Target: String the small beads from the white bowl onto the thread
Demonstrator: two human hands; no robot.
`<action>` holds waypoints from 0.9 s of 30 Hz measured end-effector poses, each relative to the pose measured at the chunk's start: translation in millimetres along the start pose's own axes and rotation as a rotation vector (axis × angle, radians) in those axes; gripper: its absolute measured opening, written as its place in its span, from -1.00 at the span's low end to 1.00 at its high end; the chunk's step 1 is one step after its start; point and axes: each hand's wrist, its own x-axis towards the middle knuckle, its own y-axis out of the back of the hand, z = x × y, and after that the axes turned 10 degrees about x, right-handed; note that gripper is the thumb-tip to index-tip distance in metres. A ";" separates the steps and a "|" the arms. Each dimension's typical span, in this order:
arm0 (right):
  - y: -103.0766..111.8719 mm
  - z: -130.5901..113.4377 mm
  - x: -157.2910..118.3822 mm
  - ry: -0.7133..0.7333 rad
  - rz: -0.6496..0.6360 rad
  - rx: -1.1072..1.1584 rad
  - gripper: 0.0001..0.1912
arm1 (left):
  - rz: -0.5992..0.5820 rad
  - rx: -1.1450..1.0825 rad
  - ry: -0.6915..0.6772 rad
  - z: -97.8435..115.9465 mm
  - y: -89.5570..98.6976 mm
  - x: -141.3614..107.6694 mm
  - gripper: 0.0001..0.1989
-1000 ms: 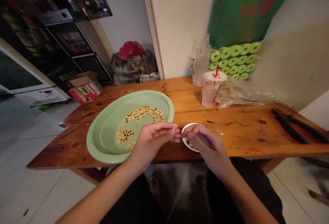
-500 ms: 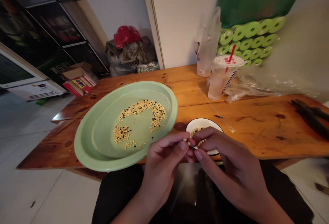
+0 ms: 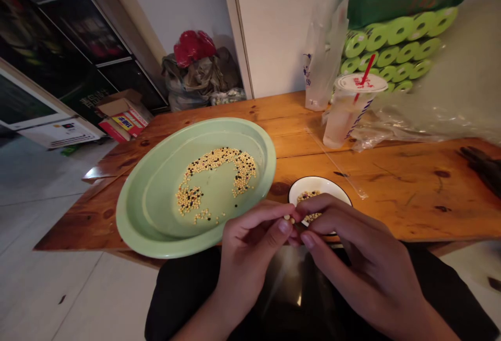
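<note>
My left hand (image 3: 252,247) is closed, with a few small yellow beads (image 3: 288,219) pinched at its fingertips. Close against it, my right hand (image 3: 356,247) has its thumb and forefinger drawn near each other beside those beads; what they hold, if anything, is too small to tell. Both hands are in front of a white bowl (image 3: 332,187) with a dark rim, which has more beads in it and is partly covered by my right fingers. To the left, a large green basin (image 3: 156,174) contains scattered yellow and black beads (image 3: 225,158).
A plastic cup with a red straw (image 3: 344,121) stands on the wooden table (image 3: 407,195) behind the bowl. Beside it are a clear bag (image 3: 319,69) and green rolls (image 3: 399,30). Dark pliers (image 3: 483,168) lie at the right edge.
The view has shifted a little, so the table's objects appear farther right. My right thumb and forefinger are slightly farther from the beads at my left fingertips.
</note>
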 end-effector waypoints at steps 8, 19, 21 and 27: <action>-1.9 -1.0 2.3 0.016 0.006 -0.011 -0.81 | 0.026 -0.076 0.030 1.5 -1.9 0.1 -0.85; -2.0 0.6 1.0 0.003 -0.016 -0.041 -0.82 | 0.013 -0.085 0.055 3.8 0.3 3.1 -0.86; -1.8 0.5 1.6 0.006 -0.027 -0.035 -0.82 | 0.006 -0.034 0.040 4.2 2.7 2.2 -0.84; -0.1 1.5 3.6 0.008 -0.073 -0.043 -0.82 | -0.005 0.032 0.041 6.6 7.5 2.2 -0.85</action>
